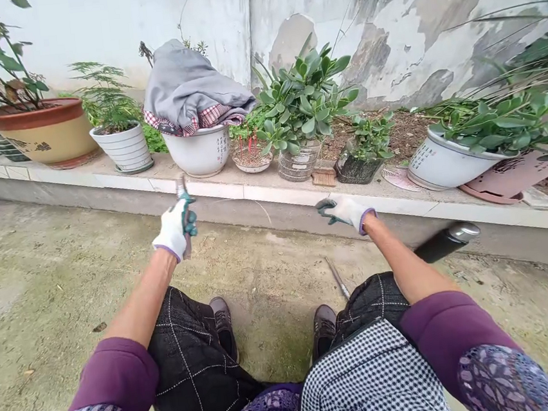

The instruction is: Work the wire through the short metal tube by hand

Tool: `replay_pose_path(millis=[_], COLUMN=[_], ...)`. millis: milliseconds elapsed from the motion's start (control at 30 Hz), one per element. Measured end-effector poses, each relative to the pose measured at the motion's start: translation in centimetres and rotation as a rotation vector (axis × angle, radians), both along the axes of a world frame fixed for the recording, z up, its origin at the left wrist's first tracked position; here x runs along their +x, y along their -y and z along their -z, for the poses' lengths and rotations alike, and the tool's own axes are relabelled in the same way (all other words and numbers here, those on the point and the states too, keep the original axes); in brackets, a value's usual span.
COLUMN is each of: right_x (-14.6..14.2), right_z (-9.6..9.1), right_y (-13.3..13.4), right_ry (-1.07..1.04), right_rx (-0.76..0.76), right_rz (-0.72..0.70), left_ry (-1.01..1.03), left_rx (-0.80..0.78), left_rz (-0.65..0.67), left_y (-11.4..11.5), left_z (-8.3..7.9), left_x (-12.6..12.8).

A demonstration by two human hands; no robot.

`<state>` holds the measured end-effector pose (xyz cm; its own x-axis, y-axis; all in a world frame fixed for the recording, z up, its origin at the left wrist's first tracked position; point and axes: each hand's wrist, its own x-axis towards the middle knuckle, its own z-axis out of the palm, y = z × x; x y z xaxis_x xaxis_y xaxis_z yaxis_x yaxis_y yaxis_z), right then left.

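My left hand [174, 228], in a white glove with green-coated fingers, is wrapped around a narrow grey-brown hand tool [181, 183]. The tool's upper end sticks out above the fist and its lower end below it; its exact kind is unclear. My right hand [345, 213], gloved alike, hovers by the ledge front with its fingers loosely parted and nothing visible in them. Just beyond it, a small wooden brush [323, 177] lies on the tiled ledge [224, 189]. A thin pale strand [263, 210] curves between the hands, in front of the ledge.
Along the ledge stand a white pot [198, 153] under a grey cloth [189, 84], a leafy jade plant [305, 99], a ribbed white pot [123, 147] and a tilted white pot [448, 159]. A black thermos [440, 244] leans at the right. A stick [338, 278] lies near my feet.
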<state>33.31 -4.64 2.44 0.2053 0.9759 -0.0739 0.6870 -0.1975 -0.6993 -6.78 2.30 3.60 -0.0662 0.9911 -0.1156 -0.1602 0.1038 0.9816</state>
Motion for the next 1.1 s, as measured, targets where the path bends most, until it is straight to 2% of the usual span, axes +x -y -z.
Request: replay_pose_path(millis=[67, 167, 233, 333, 400, 467, 600, 767, 833, 967, 1100], right_x=[-1.6, -4.6, -6.7, -9.4, -10.7, -11.3, -11.3, -11.0, -10.7, -9.7, -8.9], right_z=[0.1, 0.0, -0.2, 0.0, 0.5, 1.1, 1.8, 1.9, 1.9, 1.9, 2.2], right_y=[-1.5, -3.4, -4.0, -4.1, -3.6, -2.8, -1.6, -0.9, -0.7, -0.3, -0.6], right_ry=[-0.128, -0.48, -0.607, -0.567, -0.518, -0.571, -0.733, -0.721, -0.7, -0.666, -0.602], right_rx=[0.01, 0.156, 0.227, 0.187, 0.092, -0.009, -0.128, -0.258, -0.262, -0.129, -0.079], right_rz=[-0.059, -0.16, -0.223, -0.301, -0.32, -0.35, -0.453, -0.486, -0.45, -0.332, -0.316], left_ry=[-0.111, -0.337, -0.426, -0.436, -0.395, -0.36, -0.336, -0.363, -0.376, -0.364, -0.413], left_rx=[0.004, 0.056, 0.064, 0.04, 0.04, 0.043, 0.012, -0.02, -0.057, -0.088, -0.096], left_rz=[0.209, 0.462, 0.559, 0.634, 0.644, 0.62, 0.556, 0.586, 0.581, 0.541, 0.464], left_y=[1.4, 3.2, 4.0, 4.5, 4.6, 4.6, 4.7, 4.4, 4.2, 3.3, 2.0], left_z=[0.3, 0.5, 0.5, 0.2, -0.1, -0.6, -1.4, -1.4, -1.3, -1.2, -0.8], left_x=[2.8, 6.4, 8.3, 10.0, 10.5, 10.7, 10.7, 10.7, 10.8, 10.7, 9.5])
